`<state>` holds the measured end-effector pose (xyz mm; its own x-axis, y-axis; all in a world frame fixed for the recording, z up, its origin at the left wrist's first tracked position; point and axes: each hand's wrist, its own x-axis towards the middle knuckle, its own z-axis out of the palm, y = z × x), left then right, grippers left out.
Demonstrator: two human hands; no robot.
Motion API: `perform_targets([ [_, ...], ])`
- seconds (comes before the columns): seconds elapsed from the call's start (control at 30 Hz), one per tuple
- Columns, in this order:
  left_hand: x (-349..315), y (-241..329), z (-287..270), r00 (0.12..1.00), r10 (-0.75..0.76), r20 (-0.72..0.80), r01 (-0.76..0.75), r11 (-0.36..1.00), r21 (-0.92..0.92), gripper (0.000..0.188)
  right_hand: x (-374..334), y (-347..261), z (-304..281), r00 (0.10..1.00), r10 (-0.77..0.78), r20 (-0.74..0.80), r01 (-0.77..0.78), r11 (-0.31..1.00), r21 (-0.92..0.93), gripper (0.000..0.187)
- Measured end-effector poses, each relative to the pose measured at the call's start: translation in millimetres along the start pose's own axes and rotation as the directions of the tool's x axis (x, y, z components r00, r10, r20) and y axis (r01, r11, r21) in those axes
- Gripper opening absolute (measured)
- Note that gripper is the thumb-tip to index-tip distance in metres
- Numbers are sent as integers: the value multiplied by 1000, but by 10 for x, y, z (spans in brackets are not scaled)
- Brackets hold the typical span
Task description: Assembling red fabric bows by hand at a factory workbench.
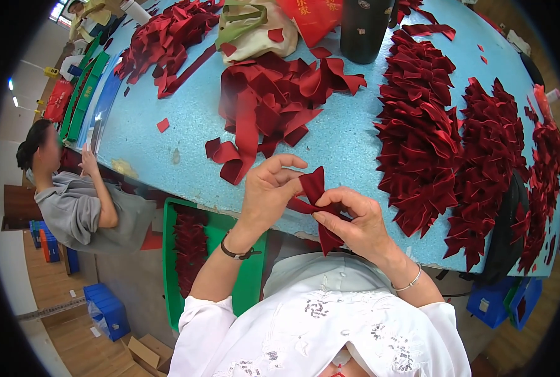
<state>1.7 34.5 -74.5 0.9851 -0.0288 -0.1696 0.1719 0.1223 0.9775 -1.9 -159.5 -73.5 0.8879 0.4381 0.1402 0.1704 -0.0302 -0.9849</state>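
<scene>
A dark red velvet ribbon bow (pixel 312 186) is pinched between my two hands at the table's near edge. My left hand (pixel 269 190) grips its left loop between thumb and fingers. At the bow's middle, my right hand (pixel 354 218) presses thumb and forefinger together. One ribbon end (pixel 328 240) hangs below the right fingers. Just beyond my hands lies a loose heap of cut red ribbon strips (pixel 274 94). To the right, finished-looking bows (pixel 418 132) are stacked in a long dense row, with further rows (pixel 490 157) beside it.
The light blue table (pixel 186 132) fills the view ahead. A dark cylinder (pixel 363 31), a cloth bag (pixel 261 31) and another ribbon heap (pixel 170 38) stand farther back. Below the edge, a green bin (pixel 214 232) holds bows. A person in grey (pixel 95 207) works at the left.
</scene>
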Motion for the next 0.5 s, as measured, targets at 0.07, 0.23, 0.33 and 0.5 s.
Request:
perform_targets([
  [0.07, -6, -14, 6, 999, -2, -37, 1, 1000, -22, 30, 16, -2, -5, 1000, -6, -3, 6, 1000, -29, 18],
  [0.23, 22, -54, -111, 991, -98, 88, 108, 986, -126, 29, 20, 30, -11, 1000, -21, -3, 21, 1000, -6, 17],
  [0.33, 42, 50, -173, 972, -152, 179, 168, 983, -74, 29, -1, 50, -23, 999, 37, 9, -37, 999, -2, 16],
  [0.5, 84, 298, -82, 943, -298, 150, 310, 949, -60, 35, 3, 47, -38, 999, 38, 12, -38, 999, -9, 16],
])
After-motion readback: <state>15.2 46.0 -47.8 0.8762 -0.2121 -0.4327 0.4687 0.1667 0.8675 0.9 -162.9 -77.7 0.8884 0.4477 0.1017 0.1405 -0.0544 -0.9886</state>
